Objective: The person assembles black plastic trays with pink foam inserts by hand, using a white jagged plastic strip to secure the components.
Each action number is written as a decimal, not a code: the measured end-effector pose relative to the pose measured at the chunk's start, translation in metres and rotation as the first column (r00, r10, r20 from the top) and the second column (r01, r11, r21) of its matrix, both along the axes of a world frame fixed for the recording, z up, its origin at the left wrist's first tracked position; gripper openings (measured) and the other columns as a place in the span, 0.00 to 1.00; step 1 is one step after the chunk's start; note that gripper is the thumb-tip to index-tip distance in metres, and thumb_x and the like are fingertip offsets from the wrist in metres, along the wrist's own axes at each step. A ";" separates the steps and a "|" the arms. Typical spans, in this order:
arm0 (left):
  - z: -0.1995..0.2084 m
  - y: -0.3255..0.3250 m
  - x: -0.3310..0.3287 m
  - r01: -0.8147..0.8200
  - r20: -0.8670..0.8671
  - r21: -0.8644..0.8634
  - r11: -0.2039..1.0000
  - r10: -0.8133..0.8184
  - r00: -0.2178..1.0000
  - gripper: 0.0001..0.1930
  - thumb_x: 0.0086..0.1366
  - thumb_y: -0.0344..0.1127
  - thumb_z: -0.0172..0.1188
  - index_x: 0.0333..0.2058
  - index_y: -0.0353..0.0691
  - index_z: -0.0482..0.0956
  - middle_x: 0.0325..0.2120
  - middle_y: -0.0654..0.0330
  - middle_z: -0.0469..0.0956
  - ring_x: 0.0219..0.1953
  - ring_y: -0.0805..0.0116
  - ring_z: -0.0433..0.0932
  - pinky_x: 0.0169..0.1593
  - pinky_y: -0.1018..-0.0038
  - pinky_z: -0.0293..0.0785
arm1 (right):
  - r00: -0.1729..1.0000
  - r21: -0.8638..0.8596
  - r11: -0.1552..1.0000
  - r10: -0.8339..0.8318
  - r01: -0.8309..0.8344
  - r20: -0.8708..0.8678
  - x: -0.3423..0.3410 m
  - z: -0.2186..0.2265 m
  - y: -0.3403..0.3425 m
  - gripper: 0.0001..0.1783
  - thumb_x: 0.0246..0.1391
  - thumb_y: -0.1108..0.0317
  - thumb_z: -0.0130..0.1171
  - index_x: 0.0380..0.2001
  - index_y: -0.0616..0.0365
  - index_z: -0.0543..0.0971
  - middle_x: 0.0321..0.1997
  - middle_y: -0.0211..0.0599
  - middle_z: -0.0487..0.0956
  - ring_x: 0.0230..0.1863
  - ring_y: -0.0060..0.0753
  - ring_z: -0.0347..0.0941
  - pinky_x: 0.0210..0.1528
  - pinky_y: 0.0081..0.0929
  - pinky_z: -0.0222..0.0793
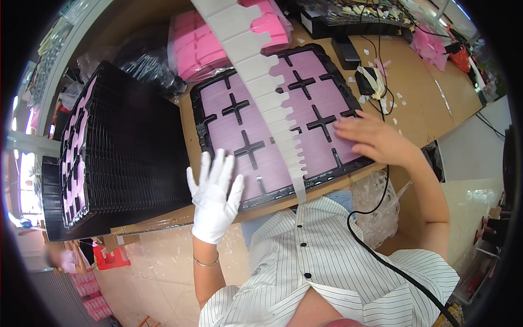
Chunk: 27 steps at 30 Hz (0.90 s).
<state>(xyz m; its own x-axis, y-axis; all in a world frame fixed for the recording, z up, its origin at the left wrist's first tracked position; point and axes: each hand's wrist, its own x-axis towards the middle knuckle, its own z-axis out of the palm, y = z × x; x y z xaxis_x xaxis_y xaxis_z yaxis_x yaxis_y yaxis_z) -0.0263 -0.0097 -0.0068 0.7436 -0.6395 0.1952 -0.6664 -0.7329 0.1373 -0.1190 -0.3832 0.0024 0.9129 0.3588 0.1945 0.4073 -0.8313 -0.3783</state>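
Note:
A black tray [309,83] lies on the cardboard-covered table in front of me, holding flat lilac sheets [229,136] between its raised black crosses. My left hand [213,204], in a white glove, has its fingers spread over the tray's near left edge; nothing is in it. Bare and flat, my right hand [376,139] rests its stretched fingers on the tray's right side, by the lilac sheet there. A long pale grey strip [264,84] with a notched right edge runs from the top of the view across the tray's middle to my shirt, hiding part of the tray.
At left stands a tall stack of black trays [136,147]. Bagged pink pieces [201,46] lie behind the tray, beside black plastic [150,68]. A dark box [345,52], paper scraps and cables are at the right. A black cable [381,201] hangs over the table's near edge.

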 end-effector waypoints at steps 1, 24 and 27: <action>-0.001 -0.001 0.000 0.040 0.026 0.042 0.998 -0.041 0.999 0.21 0.65 0.44 0.56 0.53 0.40 0.75 0.59 0.50 0.67 0.63 0.45 0.61 0.66 0.46 0.45 | 0.999 -0.124 0.991 0.050 -0.047 0.019 -0.003 -0.002 0.005 0.21 0.54 0.62 0.59 0.49 0.60 0.77 0.57 0.41 0.74 0.59 0.41 0.69 0.65 0.43 0.59; 0.137 0.039 -0.046 -0.270 0.040 -0.812 0.518 0.510 0.859 0.22 0.62 0.29 0.62 0.55 0.32 0.73 0.54 0.52 0.74 0.55 0.64 0.73 0.58 0.72 0.68 | 0.815 0.763 0.583 -0.565 0.280 0.132 -0.032 -0.056 -0.008 0.40 0.66 0.38 0.25 0.68 0.59 0.54 0.72 0.43 0.54 0.74 0.43 0.42 0.73 0.43 0.33; 0.200 0.107 -0.034 -0.336 0.055 -0.861 0.383 0.726 0.686 0.17 0.66 0.27 0.54 0.53 0.29 0.74 0.52 0.55 0.76 0.50 0.68 0.75 0.55 0.74 0.69 | 0.828 0.746 0.600 -0.548 0.289 0.120 -0.039 -0.056 -0.010 0.39 0.67 0.40 0.26 0.67 0.60 0.55 0.71 0.44 0.54 0.73 0.41 0.46 0.72 0.42 0.41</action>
